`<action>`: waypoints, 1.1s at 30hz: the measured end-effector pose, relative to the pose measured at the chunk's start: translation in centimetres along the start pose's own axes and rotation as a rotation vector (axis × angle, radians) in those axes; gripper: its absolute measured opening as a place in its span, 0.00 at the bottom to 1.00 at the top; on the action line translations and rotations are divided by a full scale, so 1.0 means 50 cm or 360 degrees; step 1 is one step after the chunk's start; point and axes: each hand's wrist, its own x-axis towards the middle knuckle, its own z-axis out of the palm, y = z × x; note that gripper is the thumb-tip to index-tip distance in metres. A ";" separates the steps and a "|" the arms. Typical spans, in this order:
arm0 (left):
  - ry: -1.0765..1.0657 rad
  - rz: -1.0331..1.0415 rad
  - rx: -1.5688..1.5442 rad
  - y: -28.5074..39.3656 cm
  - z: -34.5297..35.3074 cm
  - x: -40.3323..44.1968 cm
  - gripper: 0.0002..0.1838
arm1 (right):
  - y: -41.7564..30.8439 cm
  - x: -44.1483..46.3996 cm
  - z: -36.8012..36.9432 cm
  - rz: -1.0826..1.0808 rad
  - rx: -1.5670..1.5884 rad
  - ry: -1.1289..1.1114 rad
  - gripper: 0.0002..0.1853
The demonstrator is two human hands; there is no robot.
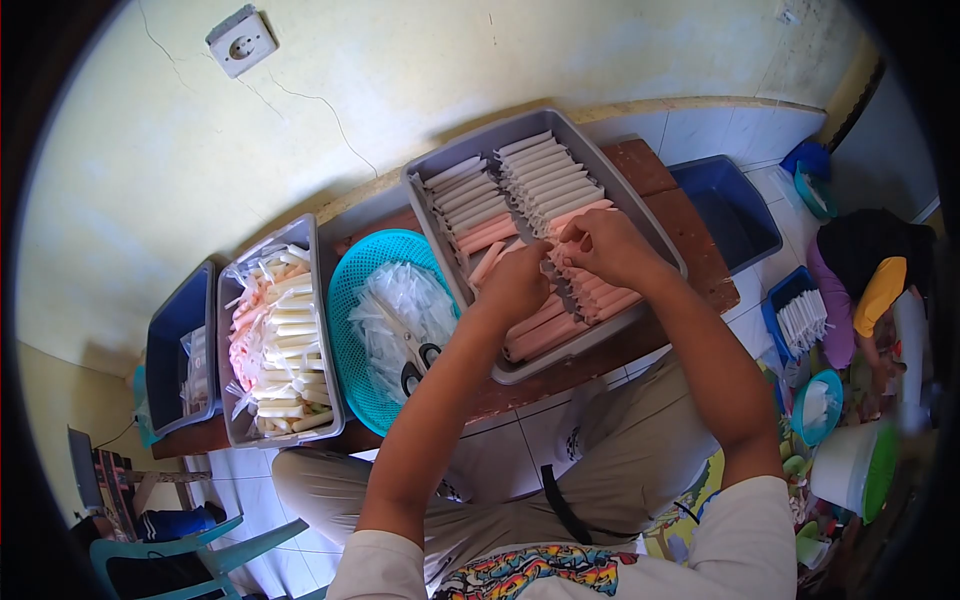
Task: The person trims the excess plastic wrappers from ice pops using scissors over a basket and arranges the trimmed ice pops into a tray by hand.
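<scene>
Over a grey tray (668,248) my two hands work close together. My left hand (518,282) is closed around a pink ice pop (486,262) in a clear plastic sleeve, its end sticking out on the left. Thumb and fingers of my right hand (612,248) are pinched just beside it, apparently on the sleeve's plastic end; the fingers hide most of it. Inside the tray lie rows of white ice pops (545,172) at the far end and pink ice pops (548,335) nearer me.
Left of the tray, a turquoise basket (345,290) holds clear plastic sleeves and scissors (405,335). Beyond it stand a grey bin (333,345) of white and pink ice pops and a blue bin (165,345). Another blue bin (735,210) and a person (850,270) are at right.
</scene>
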 end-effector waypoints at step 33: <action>0.0267 -0.0026 0.0416 0.047 -0.097 -0.057 0.15 | -0.064 0.020 0.085 -0.0115 -0.0404 -0.0303 0.13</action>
